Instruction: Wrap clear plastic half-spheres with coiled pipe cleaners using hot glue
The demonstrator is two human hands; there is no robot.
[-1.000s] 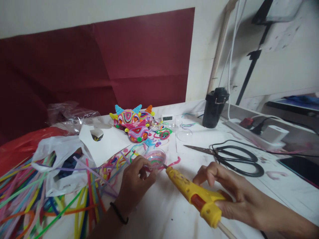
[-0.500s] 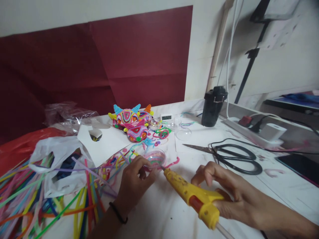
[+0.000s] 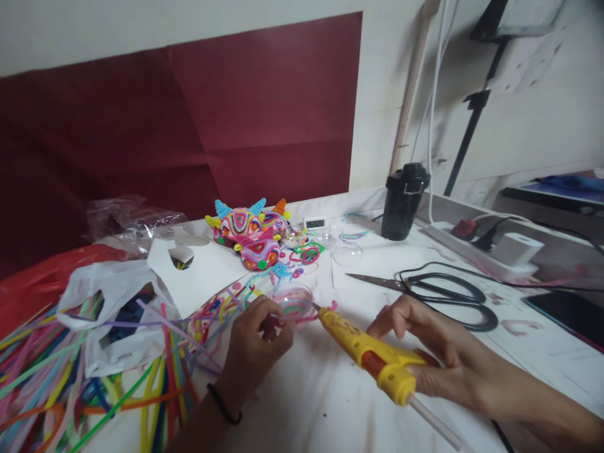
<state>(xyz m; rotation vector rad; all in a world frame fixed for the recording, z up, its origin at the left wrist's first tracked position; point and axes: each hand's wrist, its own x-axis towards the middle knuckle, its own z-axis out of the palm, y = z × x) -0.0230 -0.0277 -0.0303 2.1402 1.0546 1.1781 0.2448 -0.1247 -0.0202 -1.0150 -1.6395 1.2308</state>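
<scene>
My left hand (image 3: 257,343) pinches a clear plastic half-dome (image 3: 293,301) lined with coiled coloured pipe cleaner, resting on the white table (image 3: 330,402). A pink pipe cleaner (image 3: 325,310) trails from the dome's right side. My right hand (image 3: 425,352) grips a yellow hot glue gun (image 3: 372,358), a glue stick poking out of its back. The gun's nozzle touches the dome's right rim beside the pink pipe cleaner.
Black scissors (image 3: 434,292) lie right of the dome. Finished colourful pipe-cleaner figures (image 3: 250,233), a second clear dome (image 3: 348,253) and a black container (image 3: 403,201) stand behind. Loose pipe cleaners (image 3: 70,384) and plastic bags (image 3: 108,296) cover the left. A power strip (image 3: 491,248) sits far right.
The glue gun has shifted slightly right and its nozzle has risen to the dome's rim. The pink pipe cleaner end has been drawn closer to the dome.
</scene>
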